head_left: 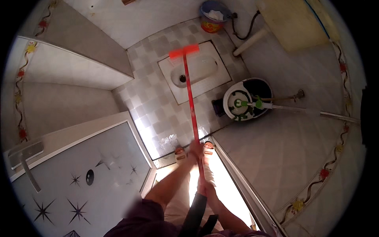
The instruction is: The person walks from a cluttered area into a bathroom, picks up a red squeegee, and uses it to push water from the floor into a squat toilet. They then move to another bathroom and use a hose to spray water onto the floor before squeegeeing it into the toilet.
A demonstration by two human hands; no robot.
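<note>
Both hands are wrapped round the pole of a red long-handled T-shaped floor tool [191,100]. Upper on the pole is my left hand [196,153], a little smeared by motion; my right hand [206,189] is closed lower down, close to my body. The wide orange-red head [184,51] is at the far edge of the white squat toilet [201,71]. Blur hides whether it is a brush or a squeegee, and whether it touches the surface. The pole crosses above the toilet pan and the grey tiled floor [148,98].
Right of the toilet stands a white-and-black mop bucket [254,85] with a green-and-white mop [260,104] in it. A blue-and-red bucket [213,25] is in the far corner, below a cistern [298,25]. A frosted door [114,170] stands at left; my sandalled feet are at the doorway.
</note>
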